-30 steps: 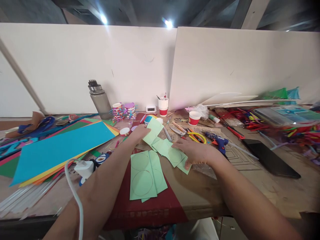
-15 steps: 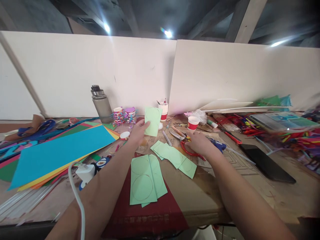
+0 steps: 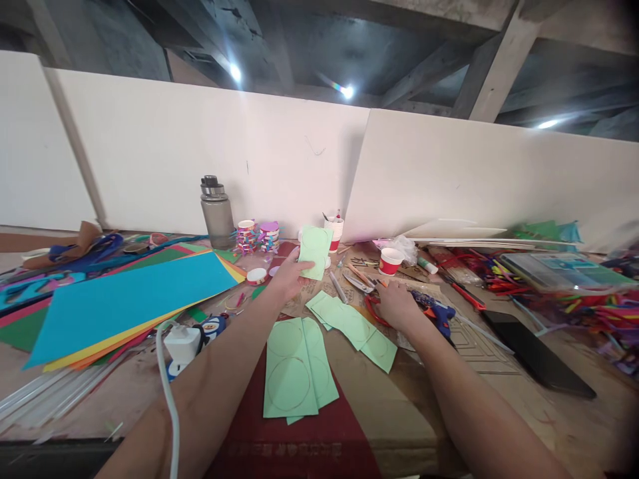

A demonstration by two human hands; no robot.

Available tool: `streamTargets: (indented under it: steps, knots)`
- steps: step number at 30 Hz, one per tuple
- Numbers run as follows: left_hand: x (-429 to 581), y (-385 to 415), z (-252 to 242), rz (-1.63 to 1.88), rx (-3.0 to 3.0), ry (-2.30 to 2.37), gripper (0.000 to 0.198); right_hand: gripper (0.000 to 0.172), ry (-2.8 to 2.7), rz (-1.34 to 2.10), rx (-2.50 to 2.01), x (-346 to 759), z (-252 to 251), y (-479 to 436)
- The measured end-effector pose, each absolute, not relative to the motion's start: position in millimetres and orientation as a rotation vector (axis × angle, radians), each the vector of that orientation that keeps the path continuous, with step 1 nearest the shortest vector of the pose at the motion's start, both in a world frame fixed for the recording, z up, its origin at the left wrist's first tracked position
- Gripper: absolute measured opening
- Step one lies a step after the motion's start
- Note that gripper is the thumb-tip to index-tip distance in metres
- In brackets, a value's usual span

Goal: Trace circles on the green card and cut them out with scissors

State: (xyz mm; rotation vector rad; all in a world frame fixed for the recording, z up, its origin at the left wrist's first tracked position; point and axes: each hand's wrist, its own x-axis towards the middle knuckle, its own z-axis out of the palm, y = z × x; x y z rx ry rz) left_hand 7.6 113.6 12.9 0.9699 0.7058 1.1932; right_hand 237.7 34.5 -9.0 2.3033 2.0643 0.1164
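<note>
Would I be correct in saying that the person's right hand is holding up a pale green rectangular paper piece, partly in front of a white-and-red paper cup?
Not quite: the head view shows the left hand, not the right hand, holding up the pale green rectangular paper piece, which does partly cover the white-and-red paper cup.

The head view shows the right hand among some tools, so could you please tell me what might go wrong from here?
The bare right hand is close to the blades of the scissors, so a careless grab might nick a finger. The cup stands just beyond that hand and could get knocked over. The loose green sheets near the right wrist might be dragged out of place.
</note>
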Motion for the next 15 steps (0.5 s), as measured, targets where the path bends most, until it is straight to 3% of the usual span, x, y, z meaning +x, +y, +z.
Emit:
streamTargets:
  steps: [4,9,15]
  knots:
    - [7.8,116.6,12.0,1.230,0.962,0.686,0.049,0.033,2.124,0.100,2.347,240.8,-5.3,33.6]
    - [6.8,127.2,5.7,1.302,0.904,0.686,0.038,0.043,2.269,0.079,2.527,247.8,2.7,35.2]
    - [5.4,126.5,7.3,1.389,0.808,0.657,0.033,0.054,3.011,-0.745,2.609,246.3,-7.2,41.6]
